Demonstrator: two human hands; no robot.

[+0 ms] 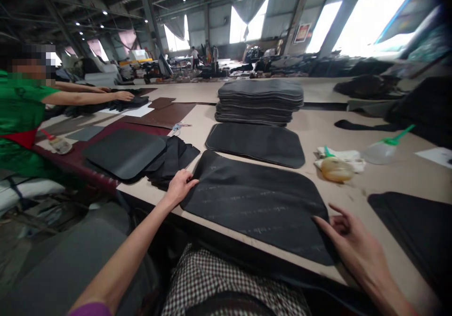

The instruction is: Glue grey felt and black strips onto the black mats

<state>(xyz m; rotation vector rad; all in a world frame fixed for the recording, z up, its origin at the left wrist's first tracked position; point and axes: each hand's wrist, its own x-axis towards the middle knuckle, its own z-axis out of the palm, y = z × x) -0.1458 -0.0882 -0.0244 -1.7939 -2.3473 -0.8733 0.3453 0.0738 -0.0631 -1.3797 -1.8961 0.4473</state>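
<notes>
a black round-cornered panel [254,203] lies flat along the near edge of a beige table [318,123]. the left hand [180,186] curls at its left edge, pinch unclear; the right hand [356,240] is loosely open, thumb on the right edge. beyond, a green-tipped squeeze bottle [336,171] holds amber liquid; a translucent bottle's [379,153] contents are unclear.

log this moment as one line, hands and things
left hand: at left edge of black panel | right hand: at its right edge | beyond: panel stack | right side: amber-filled bottle
</notes>
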